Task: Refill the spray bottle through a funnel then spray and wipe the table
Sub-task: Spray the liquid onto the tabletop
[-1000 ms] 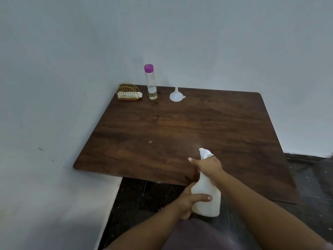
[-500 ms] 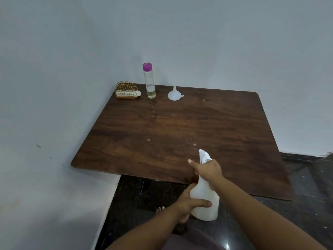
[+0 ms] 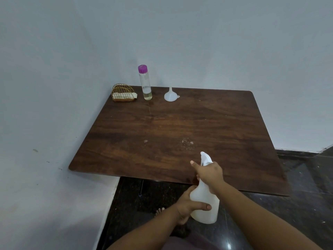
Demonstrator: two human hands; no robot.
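A white spray bottle [image 3: 205, 204] is held at the near edge of the dark wooden table [image 3: 162, 127], nozzle pointing over the top. My left hand [image 3: 189, 204] grips its body from the left, thumb across the front. My right hand [image 3: 209, 173] wraps the neck and trigger head. Small droplets [image 3: 187, 142] lie on the wood just beyond the nozzle. At the far left stand a clear refill bottle with a purple cap [image 3: 145, 83] and a white funnel [image 3: 170, 95], mouth down. A folded cloth sits in a gold wire holder [image 3: 123, 93].
Pale walls close in behind and to the left of the table. Dark glossy floor [image 3: 297, 204] shows to the right and under the near edge. A bare foot [image 3: 159, 212] is visible below the table edge.
Droplets have appeared on the wood ahead of the nozzle. The bottle and both hands shifted slightly lower and nearer in view; both grips are unchanged.
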